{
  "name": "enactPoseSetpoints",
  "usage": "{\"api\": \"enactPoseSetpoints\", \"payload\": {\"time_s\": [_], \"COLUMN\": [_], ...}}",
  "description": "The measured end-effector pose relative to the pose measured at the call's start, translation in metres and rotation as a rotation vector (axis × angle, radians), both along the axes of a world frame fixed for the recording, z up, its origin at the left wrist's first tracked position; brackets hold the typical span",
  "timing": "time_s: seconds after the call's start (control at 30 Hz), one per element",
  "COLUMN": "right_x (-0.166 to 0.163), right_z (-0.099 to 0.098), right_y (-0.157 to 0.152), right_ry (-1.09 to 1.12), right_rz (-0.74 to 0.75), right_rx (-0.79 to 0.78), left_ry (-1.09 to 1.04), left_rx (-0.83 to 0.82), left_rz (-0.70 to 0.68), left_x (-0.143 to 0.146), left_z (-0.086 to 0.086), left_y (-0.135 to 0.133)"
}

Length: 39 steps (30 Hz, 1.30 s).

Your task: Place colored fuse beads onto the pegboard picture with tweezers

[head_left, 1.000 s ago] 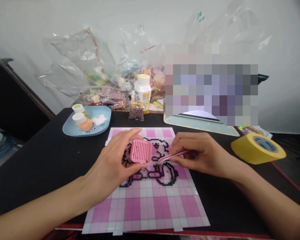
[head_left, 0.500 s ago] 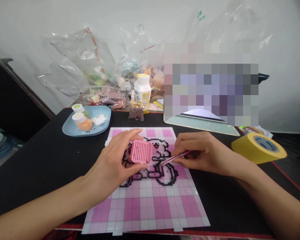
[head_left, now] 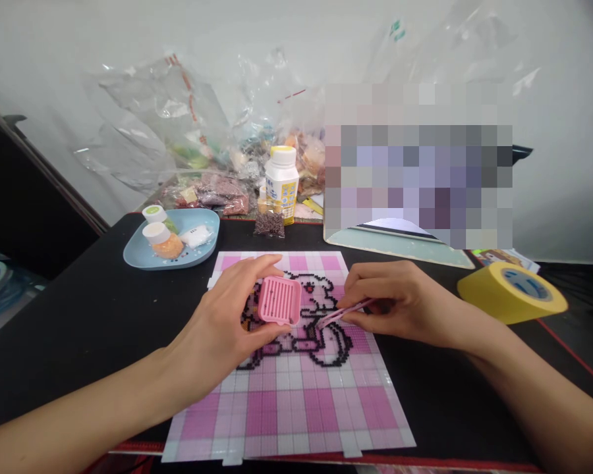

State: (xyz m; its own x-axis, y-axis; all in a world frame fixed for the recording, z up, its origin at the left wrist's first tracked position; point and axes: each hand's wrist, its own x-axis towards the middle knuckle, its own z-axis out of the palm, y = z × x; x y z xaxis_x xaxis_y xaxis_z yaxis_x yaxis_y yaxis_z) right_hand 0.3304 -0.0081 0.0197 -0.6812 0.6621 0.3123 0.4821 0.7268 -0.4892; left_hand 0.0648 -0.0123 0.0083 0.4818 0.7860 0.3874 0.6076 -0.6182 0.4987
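Observation:
A pink-and-white checked bead board (head_left: 296,401) lies on the black table, with a figure outlined in black beads (head_left: 321,339) on its upper half. My left hand (head_left: 222,329) holds a small pink ridged tray (head_left: 279,299) between thumb and fingers, just above the board. My right hand (head_left: 400,303) pinches pink tweezers (head_left: 340,313), whose tips point left and down onto the bead figure, close to the tray.
A blue plate (head_left: 143,257) with small capped jars sits at the back left. A white bottle with a yellow label (head_left: 281,181), a small pile of dark beads (head_left: 269,225) and plastic bags (head_left: 188,131) stand behind the board. A yellow tape roll (head_left: 511,293) lies at the right.
My right hand and the tweezers have shifted slightly right and up over the bead figure. My left hand with the tray has stayed in place.

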Motion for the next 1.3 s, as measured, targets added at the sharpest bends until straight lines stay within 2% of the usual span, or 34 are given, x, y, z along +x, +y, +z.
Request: {"api": "enactPoseSetpoints", "payload": {"time_s": [0.43, 1.3], "right_x": [-0.016, -0.018], "right_z": [-0.011, -0.016], "right_y": [-0.003, -0.003], "right_ry": [0.172, 0.172], "right_rz": [0.008, 0.012], "right_rx": [0.027, 0.050], "left_ry": [0.004, 0.003], "left_rx": [-0.009, -0.008], "left_rz": [-0.042, -0.060], "left_x": [0.001, 0.000], "left_z": [-0.001, -0.001], "left_y": [-0.001, -0.001]}}
